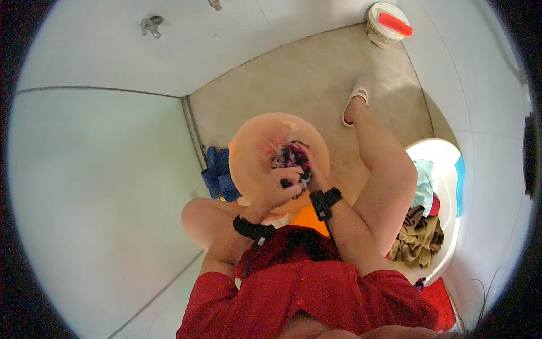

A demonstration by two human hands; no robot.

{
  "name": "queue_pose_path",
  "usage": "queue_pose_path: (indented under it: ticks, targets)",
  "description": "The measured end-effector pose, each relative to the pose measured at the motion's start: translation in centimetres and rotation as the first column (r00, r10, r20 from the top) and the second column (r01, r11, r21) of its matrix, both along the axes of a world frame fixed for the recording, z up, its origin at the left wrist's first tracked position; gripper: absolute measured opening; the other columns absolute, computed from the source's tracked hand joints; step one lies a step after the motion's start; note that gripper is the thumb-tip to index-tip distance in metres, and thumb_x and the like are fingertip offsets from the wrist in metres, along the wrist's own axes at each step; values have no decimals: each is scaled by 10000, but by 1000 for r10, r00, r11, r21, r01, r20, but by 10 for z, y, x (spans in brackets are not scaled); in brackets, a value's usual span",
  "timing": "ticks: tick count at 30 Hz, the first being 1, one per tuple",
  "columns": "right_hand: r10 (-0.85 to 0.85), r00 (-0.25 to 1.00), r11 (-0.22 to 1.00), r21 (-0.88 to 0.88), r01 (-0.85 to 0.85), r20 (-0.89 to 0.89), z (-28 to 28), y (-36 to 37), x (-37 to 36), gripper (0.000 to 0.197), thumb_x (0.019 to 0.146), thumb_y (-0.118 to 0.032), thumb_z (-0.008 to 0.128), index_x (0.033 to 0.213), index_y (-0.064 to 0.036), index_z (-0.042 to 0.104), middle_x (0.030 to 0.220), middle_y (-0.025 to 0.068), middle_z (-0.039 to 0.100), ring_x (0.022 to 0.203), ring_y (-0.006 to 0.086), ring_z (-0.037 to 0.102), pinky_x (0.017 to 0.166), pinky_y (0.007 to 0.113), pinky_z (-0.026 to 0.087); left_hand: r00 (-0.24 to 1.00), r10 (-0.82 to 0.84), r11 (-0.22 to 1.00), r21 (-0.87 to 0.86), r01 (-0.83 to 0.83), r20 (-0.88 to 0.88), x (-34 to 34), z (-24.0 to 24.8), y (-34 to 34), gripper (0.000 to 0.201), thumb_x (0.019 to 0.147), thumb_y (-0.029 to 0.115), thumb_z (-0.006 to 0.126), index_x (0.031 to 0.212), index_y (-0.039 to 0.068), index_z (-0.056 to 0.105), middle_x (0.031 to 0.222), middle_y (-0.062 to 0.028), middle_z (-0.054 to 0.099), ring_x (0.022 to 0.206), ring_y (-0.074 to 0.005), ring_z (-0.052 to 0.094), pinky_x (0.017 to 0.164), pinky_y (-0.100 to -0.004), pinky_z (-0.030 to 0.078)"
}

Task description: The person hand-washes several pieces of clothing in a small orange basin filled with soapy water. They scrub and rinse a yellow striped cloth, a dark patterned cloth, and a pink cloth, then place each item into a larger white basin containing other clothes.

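A bunched wet cloth [293, 155], dark with pink and purple patches and white suds on it, is gripped in both hands over a round peach-coloured basin [244, 152]. My left hand [280, 185] has its fingers curled over the near left part of the cloth. On the other side, my right hand [312, 168] wraps round the cloth's right edge, its fingers partly hidden by the fabric. Black bands circle both wrists. What lies in the basin under the cloth cannot be made out clearly.
To the right stands a white tub [446, 248] with brown clothes [420, 237] and a pale aqua cloth [423, 182]. Blue slippers [219, 172] lie left of the basin by the glass panel [101, 198]. A lidded white bucket [379, 35] is in the far corner. A tap [151, 25] juts from the wall.
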State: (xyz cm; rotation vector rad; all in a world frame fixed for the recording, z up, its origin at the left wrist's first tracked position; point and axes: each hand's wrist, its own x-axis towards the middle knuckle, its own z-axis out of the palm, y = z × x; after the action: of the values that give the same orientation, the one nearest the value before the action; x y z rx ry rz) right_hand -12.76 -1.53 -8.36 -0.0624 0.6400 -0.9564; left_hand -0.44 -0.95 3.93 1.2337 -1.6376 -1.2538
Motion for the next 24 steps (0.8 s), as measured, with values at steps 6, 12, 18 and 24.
queue_pose_path:
  ticks: [6,12,18,24]
  targets:
    - [13,1000,994,113,-15,16,-2,28,14,437,1010,-352,377,1286,-30,483,1208,89,573,1080,205,562,921,341,488,939,257,964,-124,-234,227,-23,1,8,42,757,73,640,748,39,617,809,-84,655,786,-233,602,759,-372,464]
    - [214,730,970,54,-237,-649,16,28,31,352,908,-214,556,1182,7,574,1263,129,568,1114,235,535,967,375,425,688,519,855,-308,-417,507,10,-32,-14,77,784,54,598,719,13,596,648,-130,579,590,-291,561,577,-370,451]
    - [-134,437,920,-275,-278,-890,21,16,34,454,833,-242,654,1199,13,567,1269,242,516,1184,372,479,1024,415,364,504,-13,984,102,-148,863,65,-56,-41,322,895,76,523,1214,41,540,1214,-250,516,1081,-378,524,827,-428,476]
    - [-79,309,942,-172,-289,-948,3,-6,28,503,827,-312,665,1204,7,575,1255,250,533,1183,377,490,1025,436,373,353,-373,914,406,-23,858,46,-177,-9,509,929,131,508,1414,98,360,1471,-325,185,1294,-452,363,1032,-535,381]
